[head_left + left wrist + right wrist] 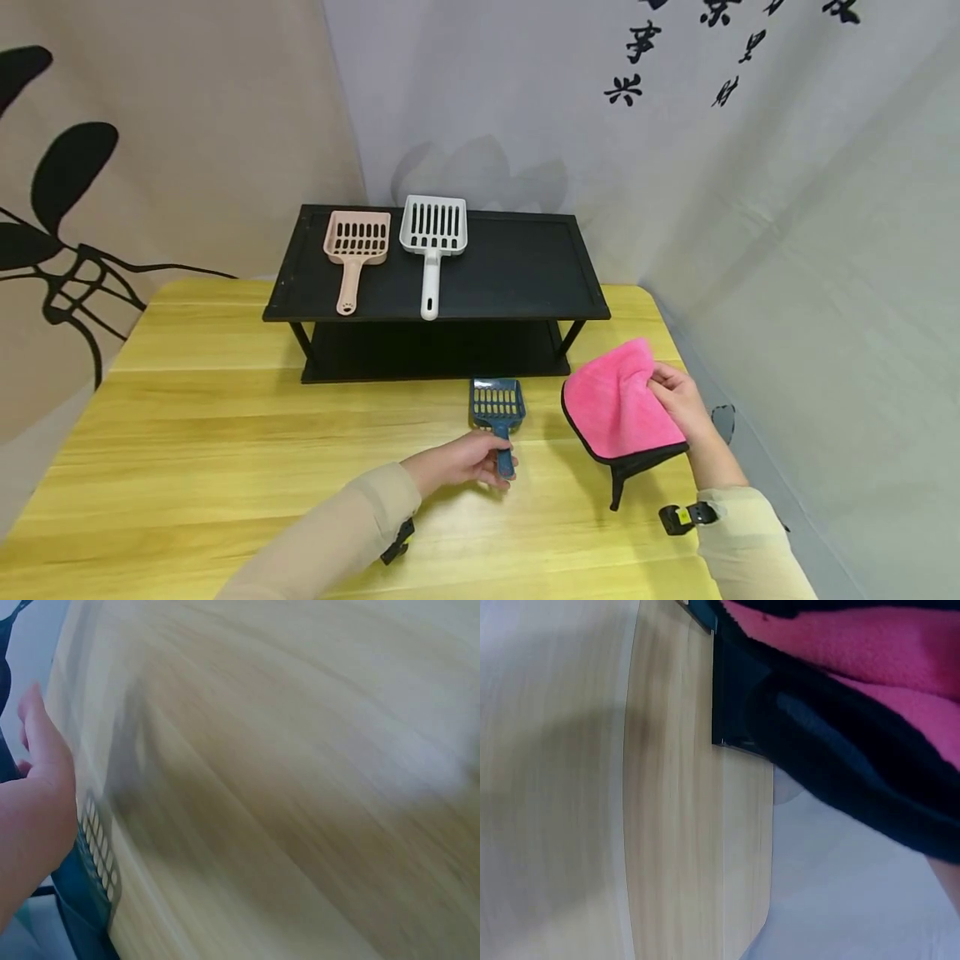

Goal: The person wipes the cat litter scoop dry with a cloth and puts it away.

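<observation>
In the head view my left hand (468, 461) grips the handle of a dark blue slotted litter scoop (498, 400), its head pointing toward the rack. The left wrist view shows that hand (45, 810) at the left edge, with part of the scoop (82, 900) below it. Over on the right, my right hand (677, 400) pinches a pink cloth (611, 404) with black edging, which hangs folded with one dark corner drooping. Close up in the right wrist view, the cloth (885, 652) covers most of that hand.
A black two-level rack (517, 267) stands at the back of the wooden table (225, 450). On its top lie a pink litter scoop (351, 265) and a white litter scoop (432, 275). Behind hangs a pale curtain (480, 100) with dark printed characters and leaves.
</observation>
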